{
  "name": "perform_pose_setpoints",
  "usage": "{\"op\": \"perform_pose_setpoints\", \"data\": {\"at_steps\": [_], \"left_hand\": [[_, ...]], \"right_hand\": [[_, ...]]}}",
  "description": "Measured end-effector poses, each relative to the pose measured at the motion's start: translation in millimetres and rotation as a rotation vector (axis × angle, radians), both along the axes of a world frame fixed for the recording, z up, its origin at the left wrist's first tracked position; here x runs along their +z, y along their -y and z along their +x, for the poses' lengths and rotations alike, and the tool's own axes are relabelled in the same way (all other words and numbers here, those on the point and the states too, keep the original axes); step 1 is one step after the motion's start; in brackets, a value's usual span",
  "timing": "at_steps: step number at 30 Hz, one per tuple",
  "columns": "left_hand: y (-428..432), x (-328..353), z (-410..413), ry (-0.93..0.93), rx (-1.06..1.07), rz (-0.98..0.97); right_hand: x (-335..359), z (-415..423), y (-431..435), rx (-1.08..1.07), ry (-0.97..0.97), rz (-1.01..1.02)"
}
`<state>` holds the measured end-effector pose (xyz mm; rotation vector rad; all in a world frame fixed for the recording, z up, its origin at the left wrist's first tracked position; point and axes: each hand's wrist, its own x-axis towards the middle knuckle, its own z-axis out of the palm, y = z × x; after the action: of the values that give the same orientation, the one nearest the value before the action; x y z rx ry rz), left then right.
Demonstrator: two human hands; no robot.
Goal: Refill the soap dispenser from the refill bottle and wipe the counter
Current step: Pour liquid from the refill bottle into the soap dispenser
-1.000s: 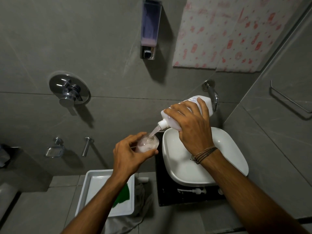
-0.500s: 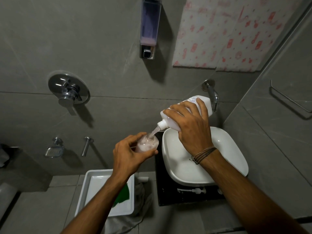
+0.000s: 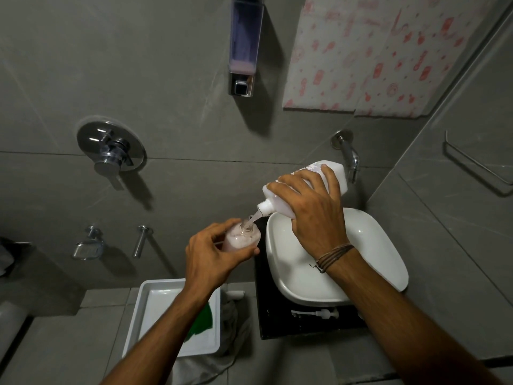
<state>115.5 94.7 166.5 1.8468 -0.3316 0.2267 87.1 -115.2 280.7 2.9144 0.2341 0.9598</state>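
Presently, the right hand (image 3: 313, 212) is wrapped firmly around the white refill bottle (image 3: 337, 176), which is tipped with its open neck pointing down and to the left. A thin pale stream of soap (image 3: 254, 218) runs from that neck into the mouth of the small clear soap dispenser (image 3: 241, 237). The left hand (image 3: 213, 257) holds the dispenser upright, with fingers and thumb closed about its body; the pinkish liquid inside stands high in it. Both containers are held in the air, just left of the white washbasin (image 3: 372, 245) and above the near-left edge of the black counter (image 3: 266, 326). The dispenser's white pump (image 3: 319, 313) lies flat on the counter in front of the basin, apart from its bottle. A cord bracelet (image 3: 333, 254) sits on the right wrist. To the left, lower down, a white tray (image 3: 169, 304) holds a green cloth (image 3: 204, 323), partly hidden behind the left forearm. On the grey tiled wall are a wall-mounted dispenser (image 3: 244, 45) with a little pink liquid at its base, a chrome mixer (image 3: 111, 151), and a tap (image 3: 348, 154) above the basin.
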Motion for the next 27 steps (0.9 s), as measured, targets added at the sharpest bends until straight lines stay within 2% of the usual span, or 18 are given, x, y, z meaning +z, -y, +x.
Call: {"op": "perform_pose_setpoints", "data": {"at_steps": [6, 9, 13, 20, 27], "left_hand": [[6.9, -2.9, -0.6, 0.0, -0.039, -0.003], [13.8, -6.2, -2.7, -0.01, -0.071, -0.028], [29.8, -15.4, -12.0, -0.037, -0.144, -0.084], [86.3, -33.9, -57.5, -0.143, -0.347, -0.127], [151.5, -67.9, -107.9, -0.238, -0.472, -0.108]], "right_hand": [[-16.6, -8.9, -3.0, -0.044, -0.087, 0.154], [-35.0, -21.0, -0.4, -0.064, -0.107, 0.406], [-71.7, -45.7, 18.7, -0.13, -0.088, 0.872], [-149.1, -133.5, 84.4, -0.488, 0.023, 1.376], [-206.0, -200.6, 178.2, -0.898, 0.163, 1.568]]}}
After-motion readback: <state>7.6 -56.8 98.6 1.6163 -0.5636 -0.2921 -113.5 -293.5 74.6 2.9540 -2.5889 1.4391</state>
